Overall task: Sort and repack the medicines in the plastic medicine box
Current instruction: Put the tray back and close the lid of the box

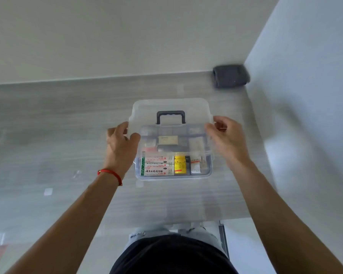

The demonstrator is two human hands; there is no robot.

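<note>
A clear plastic medicine box [206, 171] stands on the grey table, a little right of centre. Its translucent lid [170, 106], with a dark handle [171, 116], is raised and tilted. My left hand [120, 145] grips the lid's left edge and my right hand [226, 137] grips its right edge. Through the front wall I see white and green plaster boxes [156, 168], a yellow bottle [180, 165] and small white packets [195, 165]. Under the lid lies a divided tray with a beige box [168, 139].
A dark grey folded cloth [230, 76] lies in the far right corner, against the walls. The table's wall edge runs behind the box, and a side wall closes the right. Small scraps of paper [48, 191] lie on the left of the grey table [57, 135].
</note>
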